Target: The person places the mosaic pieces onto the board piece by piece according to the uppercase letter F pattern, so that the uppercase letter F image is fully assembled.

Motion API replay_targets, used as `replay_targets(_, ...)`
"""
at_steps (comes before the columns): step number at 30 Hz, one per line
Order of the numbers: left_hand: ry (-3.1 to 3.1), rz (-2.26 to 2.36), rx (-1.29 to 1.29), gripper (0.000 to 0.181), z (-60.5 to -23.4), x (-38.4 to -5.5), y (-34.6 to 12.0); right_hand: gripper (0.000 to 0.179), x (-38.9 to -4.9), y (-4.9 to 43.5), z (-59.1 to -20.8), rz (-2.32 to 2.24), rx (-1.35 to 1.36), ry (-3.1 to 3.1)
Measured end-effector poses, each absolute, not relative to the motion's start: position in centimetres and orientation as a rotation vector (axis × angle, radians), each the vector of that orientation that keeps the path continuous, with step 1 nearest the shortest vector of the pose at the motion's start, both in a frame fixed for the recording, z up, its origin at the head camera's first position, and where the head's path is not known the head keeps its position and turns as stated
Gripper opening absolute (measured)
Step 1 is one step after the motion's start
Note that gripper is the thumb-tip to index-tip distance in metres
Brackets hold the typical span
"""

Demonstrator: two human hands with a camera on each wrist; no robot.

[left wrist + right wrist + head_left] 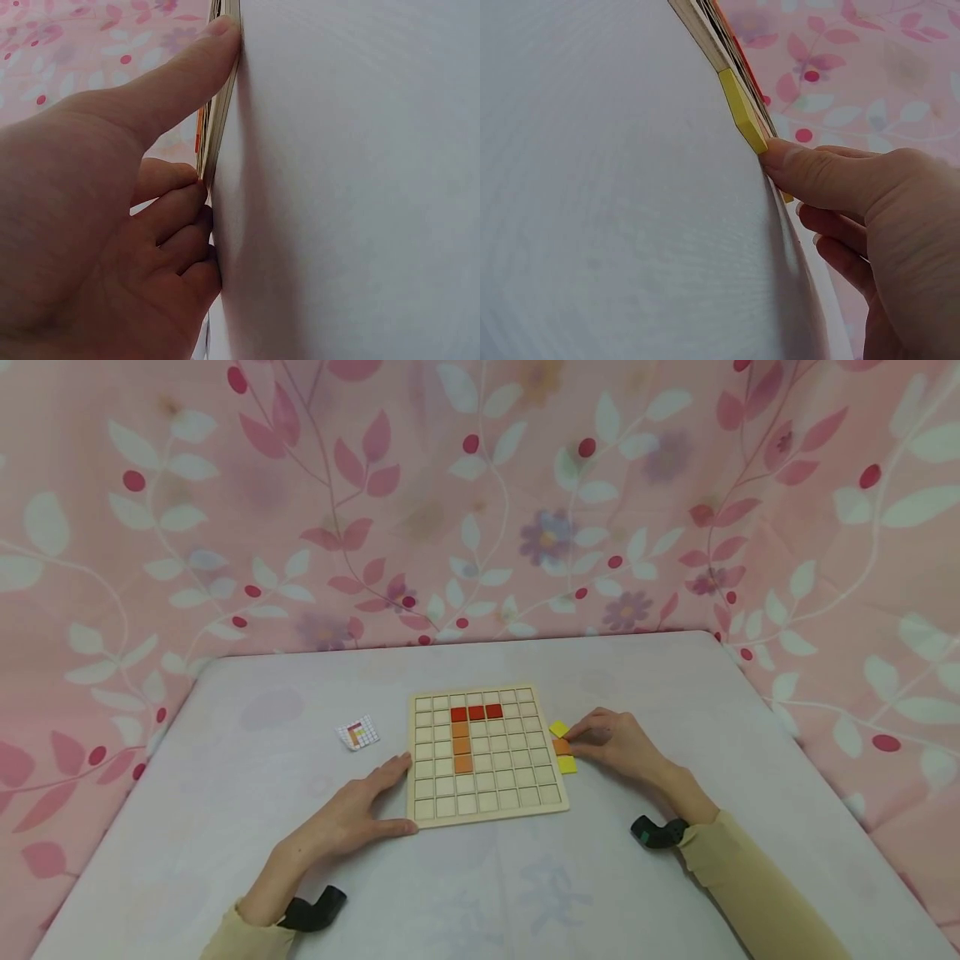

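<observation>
A wooden grid board (519,777) lies on the table with three red tiles (476,712) in a row near its far side. Several orange tiles (462,746) run down toward me from the leftmost red one. My left hand (348,814) rests at the board's left edge, its fingers and thumb stretched out against the side. Just right of the board, my right hand (618,745) pinches a loose orange tile (562,747) between thumb and index finger. One yellow tile (558,728) lies beyond it and another yellow tile (567,765) on the near side.
A small crumpled paper (358,733) printed with a coloured grid pattern lies left of the board. White cloth covers the table (510,877). Behind it hangs a pink floral curtain (420,510). Black devices (315,910) are strapped at both wrists.
</observation>
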State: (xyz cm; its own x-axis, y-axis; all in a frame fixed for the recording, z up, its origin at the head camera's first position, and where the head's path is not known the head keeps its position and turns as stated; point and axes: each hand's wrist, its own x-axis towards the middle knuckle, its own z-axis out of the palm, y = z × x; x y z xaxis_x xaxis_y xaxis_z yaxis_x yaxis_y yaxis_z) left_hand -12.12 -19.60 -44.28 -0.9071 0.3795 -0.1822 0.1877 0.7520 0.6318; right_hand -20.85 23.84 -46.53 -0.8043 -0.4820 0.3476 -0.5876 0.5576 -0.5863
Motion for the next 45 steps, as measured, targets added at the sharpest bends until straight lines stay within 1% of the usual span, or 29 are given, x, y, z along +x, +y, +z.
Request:
replay_targets(12,2.646,0.907,0.44,0.102,-44.2,-12.1,-19.7,0.024,-20.7,23.6,-46.3,1.04,0.931,-2.617)
replay_targets(16,2.641,0.914,0.444,0.102,-44.1,-12.1,-19.5,0.023,-20.6,23.9,-46.0,0.951,0.954,-2.607)
replay_targets(24,2.648,0.898,0.451,0.102,-44.2,-12.2,-19.4,0.022,-20.3,23.8,-44.6,1.135,0.874,-2.61)
replay_targets(30,2.656,0.897,0.435,0.103,-44.3,-12.2,-19.5,0.023,-20.4,21.7,-44.1,1.188,0.864,-2.612)
replay_targets(36,2.663,0.894,0.44,0.103,-44.3,-12.1,-19.6,0.018,-20.0,18.6,-44.3,1.236,0.824,-2.652)
replay_targets(43,2.665,0.894,0.441,0.103,-44.2,-12.1,-19.5,0.018,-19.6,14.7,-44.6,1.254,1.035,-2.53)
replay_targets(45,2.664,0.894,0.44,0.103,-44.2,-12.1,-19.5,0.018,-19.5,13.6,-44.5,1.266,1.057,-2.531)
